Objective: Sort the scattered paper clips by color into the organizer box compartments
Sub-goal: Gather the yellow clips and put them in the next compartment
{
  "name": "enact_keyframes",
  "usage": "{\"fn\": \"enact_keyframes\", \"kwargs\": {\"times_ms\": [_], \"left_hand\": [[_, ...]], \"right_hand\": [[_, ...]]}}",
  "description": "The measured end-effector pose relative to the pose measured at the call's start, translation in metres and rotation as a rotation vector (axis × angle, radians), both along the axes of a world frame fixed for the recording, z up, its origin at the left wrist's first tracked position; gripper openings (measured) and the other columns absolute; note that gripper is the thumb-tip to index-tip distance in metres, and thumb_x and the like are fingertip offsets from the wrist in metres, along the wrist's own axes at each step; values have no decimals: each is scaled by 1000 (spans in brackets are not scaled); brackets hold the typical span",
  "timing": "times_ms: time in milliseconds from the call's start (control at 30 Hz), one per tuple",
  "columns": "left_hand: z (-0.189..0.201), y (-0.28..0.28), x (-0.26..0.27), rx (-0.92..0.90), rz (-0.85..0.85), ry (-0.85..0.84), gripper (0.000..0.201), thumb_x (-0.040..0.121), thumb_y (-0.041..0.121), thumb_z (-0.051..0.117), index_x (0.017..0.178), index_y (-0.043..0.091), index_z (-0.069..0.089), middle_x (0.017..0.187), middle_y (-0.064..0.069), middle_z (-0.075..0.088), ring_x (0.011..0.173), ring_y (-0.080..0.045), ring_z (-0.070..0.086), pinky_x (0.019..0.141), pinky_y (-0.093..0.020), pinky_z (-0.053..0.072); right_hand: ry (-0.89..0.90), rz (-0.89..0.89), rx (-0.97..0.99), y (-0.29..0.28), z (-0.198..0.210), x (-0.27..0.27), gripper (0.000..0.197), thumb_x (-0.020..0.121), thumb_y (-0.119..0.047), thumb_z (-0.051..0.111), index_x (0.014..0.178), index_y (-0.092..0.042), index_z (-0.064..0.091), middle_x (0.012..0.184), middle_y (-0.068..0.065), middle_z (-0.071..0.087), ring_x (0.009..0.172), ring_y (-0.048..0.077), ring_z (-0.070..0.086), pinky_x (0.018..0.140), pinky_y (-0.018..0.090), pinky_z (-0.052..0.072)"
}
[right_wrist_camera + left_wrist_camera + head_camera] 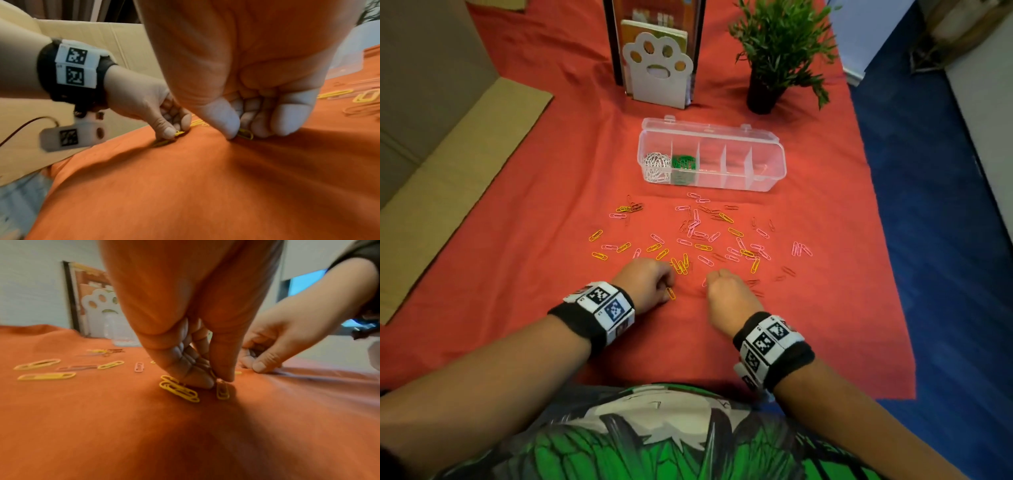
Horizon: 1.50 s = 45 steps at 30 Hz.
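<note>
On the red-clothed counter (517, 192), yellow and pink paper clips (702, 236) lie scattered before a clear organizer box (774, 171) holding white clips (655, 166) leftmost, green clips (683, 162) beside. Both hands pinch yellow clips: left hand (649, 281), right hand (726, 291). No legible writing.

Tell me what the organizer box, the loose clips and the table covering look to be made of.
Clear compartmented organizer box: likely glossy hard plastic, since it is see-through with moulded latches. Yellow paper clips: probably coated wire, given the uniform matte colour. Orange-red table cloth: seemingly woven fabric, matte, with creases and folds.
</note>
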<state>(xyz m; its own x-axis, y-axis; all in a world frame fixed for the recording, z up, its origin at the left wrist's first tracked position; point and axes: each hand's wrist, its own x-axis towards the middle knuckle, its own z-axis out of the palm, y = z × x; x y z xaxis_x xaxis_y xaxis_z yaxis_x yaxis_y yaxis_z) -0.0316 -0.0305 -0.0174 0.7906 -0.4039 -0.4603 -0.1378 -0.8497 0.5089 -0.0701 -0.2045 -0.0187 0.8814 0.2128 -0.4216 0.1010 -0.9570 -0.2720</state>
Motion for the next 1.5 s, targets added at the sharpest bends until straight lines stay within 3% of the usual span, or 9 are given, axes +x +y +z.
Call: {"fn": "enact_keyframes", "kwargs": {"times_ms": [133,333,533,733,900,1100,1267,1400,1500], "left_hand": [[2,16,8,-221,322,109,18,76,6,70,81,21,62,65,9,61,50,6,54,61,-18,44],[7,29,12,-477,607,323,24,87,-2,57,73,18,57,53,5,57,38,2,51,44,-13,44],[11,31,10,-689,831,501,24,89,-8,49,79,13,56,60,-5,59,43,-1,60,44,-14,52],[11,28,8,-745,880,539,16,86,-4,57,80,12,60,47,4,62,47,-2,61,47,-15,53],[9,25,10,-709,843,497,22,86,-8,54,80,12,58,52,0,62,43,-1,60,45,-14,51],[7,34,15,-314,726,271,30,89,-4,37,76,15,57,71,-3,56,55,-14,46,52,-23,36],[10,34,10,88,402,125,33,96,18,35,112,-4,55,119,-23,58,113,-36,53,93,-40,44],[8,30,-1,307,264,-26,51,82,54,54,88,4,63,100,-18,67,97,-33,61,75,-33,46],[1,30,-4,326,189,-34,43,78,48,63,86,5,61,101,-16,66,98,-33,60,76,-34,46]], "right_hand": [[193,-301,284,-7,0,17,18,88,-5,44,92,-13,59,101,10,63,90,23,59,81,29,46],[488,-839,1050,3,16,30,26,90,3,40,73,-13,53,71,2,51,58,11,48,53,20,43],[197,-433,535,29,16,44,11,85,-15,55,77,-21,57,68,-6,54,67,12,49,66,23,40],[167,-415,670,51,13,39,5,85,-20,60,81,-21,56,65,-9,49,58,6,45,51,14,34],[106,-436,632,52,9,44,15,85,-14,56,73,-21,52,67,-4,51,66,13,48,60,26,37],[34,-419,314,24,5,55,11,90,-15,48,80,-16,52,83,6,62,85,25,59,71,25,39],[-80,-198,69,34,-9,51,42,84,-38,59,108,-3,55,114,18,57,112,35,51,94,38,44],[-188,-83,-28,48,-11,44,42,88,-28,57,121,-4,46,121,16,50,116,33,47,97,42,42],[-201,-18,-50,48,-12,43,31,89,-12,49,119,-2,47,120,17,50,113,34,49,94,43,43]]}}
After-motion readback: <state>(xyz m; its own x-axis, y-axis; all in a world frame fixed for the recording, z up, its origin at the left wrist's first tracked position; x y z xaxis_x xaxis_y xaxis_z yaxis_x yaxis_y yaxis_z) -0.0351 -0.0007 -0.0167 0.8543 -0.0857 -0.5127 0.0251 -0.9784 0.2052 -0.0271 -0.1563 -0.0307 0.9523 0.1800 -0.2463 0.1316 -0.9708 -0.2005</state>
